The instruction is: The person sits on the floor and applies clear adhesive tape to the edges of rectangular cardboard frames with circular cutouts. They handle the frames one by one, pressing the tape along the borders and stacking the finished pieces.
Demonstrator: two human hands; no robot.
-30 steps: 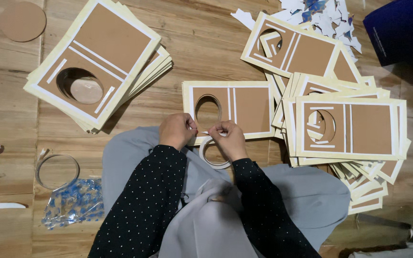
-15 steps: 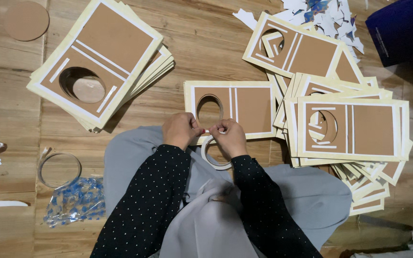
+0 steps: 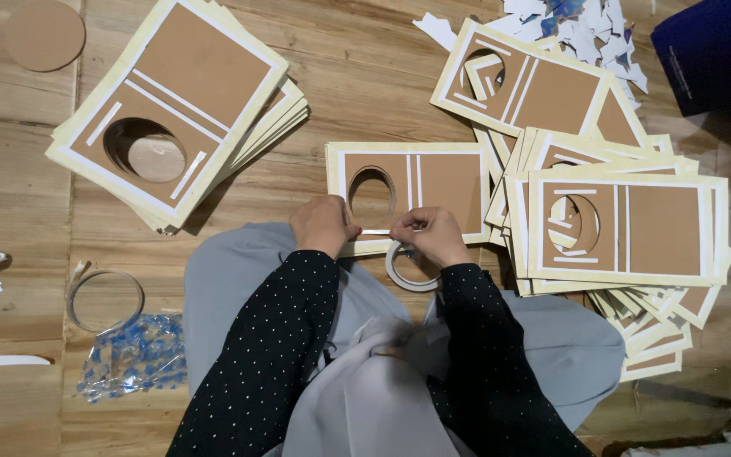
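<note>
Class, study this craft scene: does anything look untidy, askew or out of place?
Yes. The right-hand card stack is fanned out unevenly, with corners sticking out below. Paper scraps lie scattered at the top edge. The left-hand stack sits tilted but fairly neat.

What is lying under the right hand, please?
Under the right hand lies a white tape roll, beside the cardboard frame. The hand covers the roll's top edge.

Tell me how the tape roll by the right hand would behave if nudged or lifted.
The tape roll is a thin ring with an open centre, so it is probably light and easy to lift. It seems to lie flat, so a nudge would more likely slide it than roll it. A white strip runs between the left hand and right hand, which could tug the roll along.
</note>
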